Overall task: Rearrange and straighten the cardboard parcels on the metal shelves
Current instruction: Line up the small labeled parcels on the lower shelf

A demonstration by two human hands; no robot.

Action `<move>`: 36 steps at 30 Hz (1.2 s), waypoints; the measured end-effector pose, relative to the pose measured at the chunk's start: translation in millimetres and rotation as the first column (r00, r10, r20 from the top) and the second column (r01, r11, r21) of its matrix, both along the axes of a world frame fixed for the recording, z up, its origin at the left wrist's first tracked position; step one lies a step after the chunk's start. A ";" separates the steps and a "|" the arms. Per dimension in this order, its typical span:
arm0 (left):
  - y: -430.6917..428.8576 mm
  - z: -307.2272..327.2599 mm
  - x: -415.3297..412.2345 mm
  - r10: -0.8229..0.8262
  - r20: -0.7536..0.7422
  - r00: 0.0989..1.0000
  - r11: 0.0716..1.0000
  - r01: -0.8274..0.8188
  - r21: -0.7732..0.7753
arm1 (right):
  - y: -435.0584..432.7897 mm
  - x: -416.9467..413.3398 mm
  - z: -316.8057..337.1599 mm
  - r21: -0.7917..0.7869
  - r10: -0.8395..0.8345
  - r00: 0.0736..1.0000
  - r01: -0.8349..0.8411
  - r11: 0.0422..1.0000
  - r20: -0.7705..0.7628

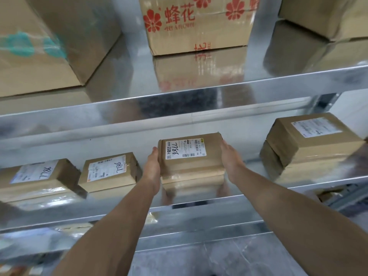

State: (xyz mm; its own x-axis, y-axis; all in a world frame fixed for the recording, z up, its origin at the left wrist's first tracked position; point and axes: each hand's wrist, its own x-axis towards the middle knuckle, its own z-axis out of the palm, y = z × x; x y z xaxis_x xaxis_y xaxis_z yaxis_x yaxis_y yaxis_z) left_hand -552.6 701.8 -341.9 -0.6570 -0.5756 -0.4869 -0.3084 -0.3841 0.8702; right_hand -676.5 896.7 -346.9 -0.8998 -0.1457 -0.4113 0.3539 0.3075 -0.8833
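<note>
Left hand [153, 168], right hand [232, 162]: fingers straight, pressed flat on opposite sides of parcel [191, 162]. Parcel at middle shelf [249, 176] front edge, mid-span. Left parcels [111, 172] nearby, right stack [310, 144] farther; bare gaps both sides. Upper shelf [179, 108]: three big boxes, flower box [199, 26] centre, back from edge.

Reads as smooth, glossy sheet metal on the shelves [199, 108], bright enough to mirror the boxes standing on them. Shows matt brown cardboard on the middle parcel [191, 166], the parcel to its left [109, 176] and the big printed box [199, 40], with smooth white paper for the label [185, 149]. Carries shiny clear plastic tape [29, 46] across the large left box [59, 72] and in glossy bands round the middle parcel's front.
</note>
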 end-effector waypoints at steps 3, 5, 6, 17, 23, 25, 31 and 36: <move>6.0 -5.1 -2.9 0.010 -0.027 1.000 1.000 -0.010 -0.015 | 11.9 -5.9 -6.8 -0.054 0.015 1.000 -0.015 0.998 0.004; 14.1 -4.5 -5.5 0.009 -0.039 0.999 1.000 -0.010 -0.024 | 20.0 -9.6 -7.3 -0.070 0.032 0.999 -0.030 0.997 0.017; 18.6 -4.4 -6.7 0.006 -0.052 0.999 1.000 -0.007 -0.024 | 23.5 -10.7 -6.5 -0.084 0.043 0.999 -0.041 0.996 0.028; 26.1 -2.3 -15.7 -0.030 -0.109 0.994 0.998 0.025 -0.049 | 32.0 -38.2 -22.9 -0.257 0.041 0.990 -0.005 0.966 0.134; 19.7 2.5 -12.4 0.005 -0.098 0.995 0.999 -0.009 -0.042 | 27.6 -36.8 -9.2 -0.253 0.033 0.990 0.003 0.967 0.138; 20.0 1.0 -11.2 0.013 -0.100 0.995 0.999 -0.016 -0.034 | 27.5 -36.6 -10.0 -0.251 0.043 0.991 -0.010 0.968 0.128; 22.2 2.5 -9.2 0.020 -0.101 0.995 0.999 -0.024 -0.043 | 25.7 -38.0 -7.2 -0.269 0.058 0.988 -0.016 0.963 0.147; 21.3 5.6 -6.0 0.032 -0.105 0.994 0.999 -0.036 -0.035 | 23.6 -36.8 -5.2 -0.250 0.074 0.985 -0.033 0.968 0.154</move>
